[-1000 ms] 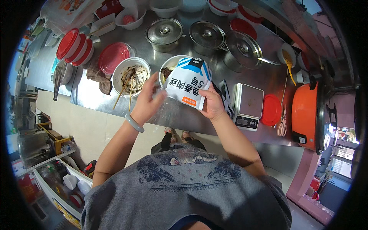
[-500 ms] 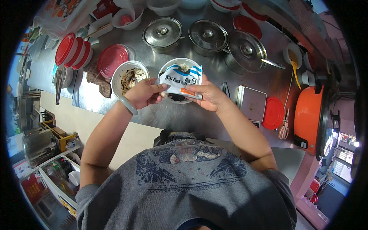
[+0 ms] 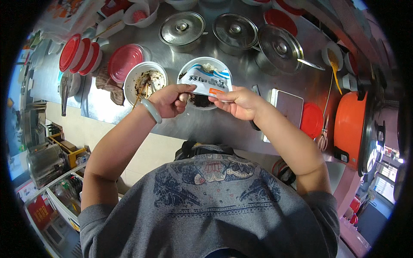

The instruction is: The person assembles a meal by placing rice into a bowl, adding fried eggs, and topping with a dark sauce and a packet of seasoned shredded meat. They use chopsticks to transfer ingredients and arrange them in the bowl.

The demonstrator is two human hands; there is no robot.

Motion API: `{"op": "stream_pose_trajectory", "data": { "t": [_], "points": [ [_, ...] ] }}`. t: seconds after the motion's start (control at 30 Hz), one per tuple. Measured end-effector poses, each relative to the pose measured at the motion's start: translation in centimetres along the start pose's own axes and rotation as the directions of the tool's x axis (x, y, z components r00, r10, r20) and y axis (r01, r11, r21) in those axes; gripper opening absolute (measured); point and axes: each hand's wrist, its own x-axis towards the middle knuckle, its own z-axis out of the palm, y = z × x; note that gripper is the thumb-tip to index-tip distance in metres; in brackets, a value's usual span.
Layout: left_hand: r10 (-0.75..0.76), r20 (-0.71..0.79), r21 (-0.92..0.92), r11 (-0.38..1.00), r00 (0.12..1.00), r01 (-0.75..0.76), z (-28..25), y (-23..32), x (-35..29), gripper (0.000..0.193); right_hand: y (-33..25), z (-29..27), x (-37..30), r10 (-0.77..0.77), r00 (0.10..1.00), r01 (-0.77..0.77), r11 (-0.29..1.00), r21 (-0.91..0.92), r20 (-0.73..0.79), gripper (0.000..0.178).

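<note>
Packet (image 3: 205, 80), a white and blue pouch with an orange patch, sits pinched between both hands just above a white bowl (image 3: 195, 64) near the middle of the steel counter (image 3: 206, 124). Left hand (image 3: 170, 100) has its fingers closed on the pouch's edge at about 8 o'clock of the bowl; a pale green bangle (image 3: 152, 110) circles that wrist. Right hand (image 3: 241, 103) grips the other edge at about 4 o'clock, thumb and fingertips pressed together on the pouch. Dark contents show in the bowl below the pouch, partly hidden by it.

At 9 o'clock from that bowl, just beside it, stands a second white bowl (image 3: 145, 80) smeared with dark sauce, with chopsticks (image 3: 140, 95) leaning in it. Further toward 10 o'clock lie a red lid (image 3: 124, 62) and a stack of red-lidded tubs (image 3: 77, 53). Along 12 o'clock sit three lidded steel pots: one (image 3: 182, 26) left, one (image 3: 235, 31) centre, one (image 3: 277, 48) right with a handle sticking out. At 3 o'clock, near the right hand, a small scale (image 3: 286, 107) lies flat, then a red round lid (image 3: 312, 120), and well beyond, an orange cooker (image 3: 350, 124). A yellow slotted ladle (image 3: 334, 66) rests at about 2 o'clock.
</note>
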Motion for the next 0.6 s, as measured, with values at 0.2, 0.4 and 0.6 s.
{"op": "stream_pose_trajectory", "data": {
  "t": [0.2, 0.4, 0.6],
  "points": [
    [0.018, 0.162, -0.127, 0.992, 0.987, 0.002, -0.1, -1.1, 1.0, 0.011, 0.5, 0.3, 0.4, -0.026, 0.994, 0.019, 0.998, -0.068, -0.102, 0.018],
    [0.021, 0.229, -0.304, 0.951, 0.973, 0.051, -1.0, -1.3, 1.6, 0.010, 0.7, 0.3, 0.1, 0.185, 0.981, -0.189, 0.980, -0.069, -0.059, 0.017],
    [0.014, 0.217, -0.337, 0.940, 0.976, 0.061, -0.4, -1.5, 1.6, 0.012, 0.7, 1.7, 0.3, 0.121, 0.975, -0.151, 0.976, -0.158, -0.185, 0.023]
  ]
}}
